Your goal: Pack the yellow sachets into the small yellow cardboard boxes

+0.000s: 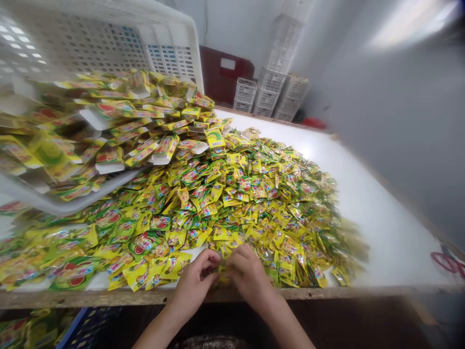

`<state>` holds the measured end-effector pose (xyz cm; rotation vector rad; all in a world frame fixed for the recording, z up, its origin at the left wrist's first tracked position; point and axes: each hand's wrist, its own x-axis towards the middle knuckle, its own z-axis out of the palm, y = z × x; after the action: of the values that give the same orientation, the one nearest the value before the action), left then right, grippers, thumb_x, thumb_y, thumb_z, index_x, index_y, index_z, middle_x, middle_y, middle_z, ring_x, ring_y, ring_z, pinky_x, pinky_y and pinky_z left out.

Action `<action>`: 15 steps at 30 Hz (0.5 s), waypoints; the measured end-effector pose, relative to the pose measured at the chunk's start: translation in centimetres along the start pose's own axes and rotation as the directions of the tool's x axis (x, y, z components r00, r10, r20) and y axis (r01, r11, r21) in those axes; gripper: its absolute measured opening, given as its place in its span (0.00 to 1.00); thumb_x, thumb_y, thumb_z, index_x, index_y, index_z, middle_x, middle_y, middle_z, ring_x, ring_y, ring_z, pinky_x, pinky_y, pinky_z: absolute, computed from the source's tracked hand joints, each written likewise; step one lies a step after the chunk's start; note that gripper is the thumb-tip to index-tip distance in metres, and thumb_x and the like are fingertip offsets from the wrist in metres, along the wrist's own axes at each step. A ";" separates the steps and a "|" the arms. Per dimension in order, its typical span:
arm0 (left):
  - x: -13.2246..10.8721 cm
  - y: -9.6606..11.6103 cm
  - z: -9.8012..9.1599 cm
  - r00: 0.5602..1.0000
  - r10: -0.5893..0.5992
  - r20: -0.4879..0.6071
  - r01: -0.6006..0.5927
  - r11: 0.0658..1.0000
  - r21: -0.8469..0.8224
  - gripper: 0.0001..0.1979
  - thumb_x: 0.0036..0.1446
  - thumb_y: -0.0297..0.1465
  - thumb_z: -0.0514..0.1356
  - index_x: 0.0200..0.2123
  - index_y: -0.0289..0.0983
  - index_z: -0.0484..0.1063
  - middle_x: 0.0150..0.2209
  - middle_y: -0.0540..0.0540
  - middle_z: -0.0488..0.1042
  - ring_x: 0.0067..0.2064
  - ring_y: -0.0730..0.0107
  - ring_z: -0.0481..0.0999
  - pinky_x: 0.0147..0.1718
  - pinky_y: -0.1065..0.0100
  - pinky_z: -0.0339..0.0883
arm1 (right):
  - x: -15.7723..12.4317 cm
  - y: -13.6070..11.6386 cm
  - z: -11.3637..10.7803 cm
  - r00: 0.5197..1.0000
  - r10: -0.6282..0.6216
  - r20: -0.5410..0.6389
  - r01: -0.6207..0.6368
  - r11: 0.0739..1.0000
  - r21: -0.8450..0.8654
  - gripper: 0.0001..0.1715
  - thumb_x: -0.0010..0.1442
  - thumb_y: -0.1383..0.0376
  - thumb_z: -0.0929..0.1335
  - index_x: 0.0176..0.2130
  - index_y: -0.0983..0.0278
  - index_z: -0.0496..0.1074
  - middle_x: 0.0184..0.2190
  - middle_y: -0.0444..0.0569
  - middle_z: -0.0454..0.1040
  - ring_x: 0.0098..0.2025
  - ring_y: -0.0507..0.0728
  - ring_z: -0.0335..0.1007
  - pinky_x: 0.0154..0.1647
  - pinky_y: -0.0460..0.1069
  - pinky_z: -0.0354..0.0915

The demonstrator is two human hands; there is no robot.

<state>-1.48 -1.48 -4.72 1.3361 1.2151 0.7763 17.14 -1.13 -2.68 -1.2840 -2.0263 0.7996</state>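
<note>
A big heap of small yellow-green sachets with red fruit prints covers the white table. At the table's near edge my left hand and my right hand are curled together, fingers pinched round a few yellow sachets held between them. Both hands sit just in front of the heap's near side.
A tilted white plastic crate at the left holds flat yellow cartons spilling toward the heap. More white crates stack at the far wall. A red ring-shaped thing lies at the table's right edge. A blue bin with packets stands below left.
</note>
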 end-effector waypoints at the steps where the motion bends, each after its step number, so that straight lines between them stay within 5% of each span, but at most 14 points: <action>1: 0.0 0.0 -0.2 1.000 -0.018 0.001 0.018 0.999 -0.041 0.13 0.53 0.23 0.56 0.41 0.41 0.68 0.38 0.49 0.78 0.43 0.64 0.77 0.42 0.67 0.67 | 0.2 -0.1 0.2 0.999 -0.039 0.001 0.039 0.999 -0.004 0.11 0.55 0.77 0.71 0.33 0.61 0.73 0.35 0.45 0.70 0.41 0.57 0.64 0.43 0.50 0.62; 7: -0.1 1.0 -1.1 0.998 0.063 0.025 -0.063 0.998 0.001 0.11 0.61 0.28 0.55 0.45 0.41 0.71 0.43 0.46 0.79 0.42 0.64 0.77 0.43 0.65 0.68 | 1.7 -0.1 0.9 0.964 -0.242 0.115 0.250 0.966 -0.066 0.11 0.63 0.75 0.64 0.33 0.62 0.71 0.36 0.48 0.72 0.41 0.57 0.62 0.44 0.52 0.60; 11: -0.3 1.1 -1.0 0.999 0.045 0.011 -0.045 0.999 -0.003 0.24 0.51 0.22 0.61 0.51 0.43 0.69 0.43 0.48 0.79 0.45 0.63 0.78 0.44 0.66 0.68 | 1.8 -0.1 1.4 0.984 -0.133 0.120 0.144 0.986 -0.088 0.09 0.62 0.74 0.65 0.34 0.61 0.70 0.33 0.47 0.73 0.41 0.58 0.63 0.43 0.52 0.59; 15: -1.2 0.7 -0.4 0.994 0.033 -0.100 -0.036 0.999 -0.031 0.20 0.52 0.19 0.56 0.46 0.43 0.72 0.36 0.50 0.80 0.39 0.66 0.79 0.40 0.68 0.70 | 1.4 -0.1 1.5 0.989 -0.063 0.135 0.076 0.993 -0.091 0.19 0.55 0.74 0.70 0.45 0.57 0.71 0.36 0.47 0.75 0.41 0.61 0.65 0.41 0.53 0.60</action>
<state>-2.05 -2.40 -3.72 1.3083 1.2547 0.8928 15.48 -0.16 -3.35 -1.2335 -2.2261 0.7811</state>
